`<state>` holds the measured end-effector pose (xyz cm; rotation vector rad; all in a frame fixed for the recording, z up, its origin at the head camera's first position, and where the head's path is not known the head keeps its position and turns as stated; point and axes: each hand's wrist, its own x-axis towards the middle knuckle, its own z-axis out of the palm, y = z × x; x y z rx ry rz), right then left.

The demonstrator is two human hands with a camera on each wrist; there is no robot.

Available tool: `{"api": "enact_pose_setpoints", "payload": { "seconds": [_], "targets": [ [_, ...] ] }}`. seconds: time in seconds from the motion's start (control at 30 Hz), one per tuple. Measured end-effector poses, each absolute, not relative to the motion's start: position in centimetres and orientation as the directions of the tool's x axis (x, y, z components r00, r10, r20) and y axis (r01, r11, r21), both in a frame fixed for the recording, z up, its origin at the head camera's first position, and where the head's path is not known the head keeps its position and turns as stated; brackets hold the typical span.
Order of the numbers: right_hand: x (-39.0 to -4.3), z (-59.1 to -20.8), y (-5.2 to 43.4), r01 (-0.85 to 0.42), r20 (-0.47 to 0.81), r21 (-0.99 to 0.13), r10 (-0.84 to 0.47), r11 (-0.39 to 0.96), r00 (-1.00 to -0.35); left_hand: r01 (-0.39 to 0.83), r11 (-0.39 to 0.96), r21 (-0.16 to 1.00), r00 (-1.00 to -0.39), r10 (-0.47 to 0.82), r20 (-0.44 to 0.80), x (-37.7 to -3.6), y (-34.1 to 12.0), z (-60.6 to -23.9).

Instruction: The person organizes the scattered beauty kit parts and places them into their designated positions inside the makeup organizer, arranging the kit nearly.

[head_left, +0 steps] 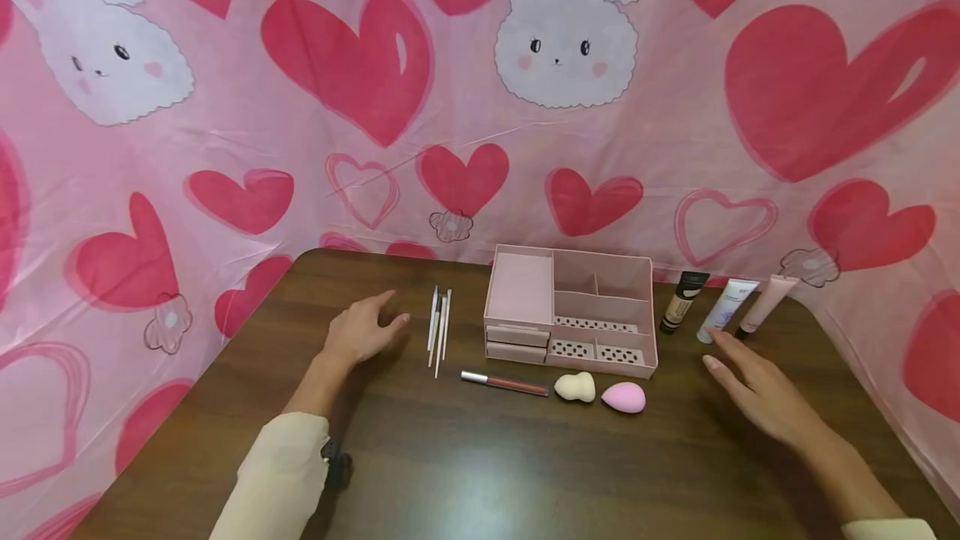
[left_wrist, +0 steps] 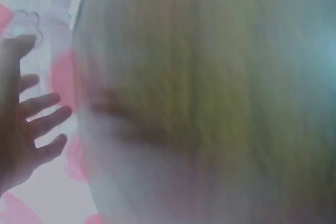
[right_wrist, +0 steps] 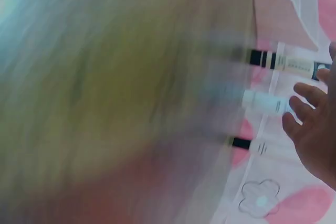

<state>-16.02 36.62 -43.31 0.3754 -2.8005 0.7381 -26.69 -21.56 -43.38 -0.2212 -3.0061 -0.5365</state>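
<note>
My left hand (head_left: pixel 363 330) hovers or rests, I cannot tell which, left of several slim makeup brushes (head_left: pixel 437 327); its fingers look relaxed and hold nothing. In the left wrist view that hand (left_wrist: pixel 31 114) has its fingers spread. On the right, my right hand (head_left: pixel 768 398) is just in front of a white squeeze tube (head_left: pixel 727 311), fingers loosely extended. Whether a fingertip touches the tube is unclear. Beside it stand a black-and-beige tube (head_left: pixel 681 304) and a pink tube (head_left: pixel 767 307). The right wrist view has the hand (right_wrist: pixel 312 124) near all three tubes.
A pink compartment organizer (head_left: pixel 570 307) with two small drawers is at the table's back. In front of it lie a lip gloss tube (head_left: pixel 504 383), a cream sponge (head_left: pixel 575 387) and a pink sponge (head_left: pixel 625 397). A heart-and-rabbit cloth (head_left: pixel 457 65) hangs behind the brown table (head_left: pixel 465 473).
</note>
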Motion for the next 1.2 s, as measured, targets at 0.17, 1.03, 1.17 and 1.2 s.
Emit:
{"api": "enact_pose_setpoints", "payload": {
  "seconds": [0.17, 1.03, 1.17, 1.2],
  "targets": [
    [-16.6, -42.5, 34.8, -0.259, 0.232, -0.504, -0.159, 0.824, -0.959, 0.12, 0.858, 0.5, -0.993, 0.103, 0.061, -26.5, -19.9, -42.6],
    [-19.7, -43.5, 30.1, -0.127, 0.091, -0.932, -0.12, 0.338, -0.989, -0.106, 0.501, 0.859, -0.994, -0.031, -0.104, -26.6, -15.5, -44.5],
    [-19.9, -44.0, 30.0, -0.118, 0.089, -0.97, -0.141, 0.212, -0.986, -0.116, 0.506, 0.855, -0.993, -0.031, -0.116, -26.6, -15.6, -44.4],
    [-20.0, -44.1, 29.9, -0.121, 0.094, -0.975, -0.146, 0.188, -0.985, -0.118, 0.508, 0.853, -0.992, -0.031, -0.119, -26.6, -15.6, -44.4]
  ]
}}
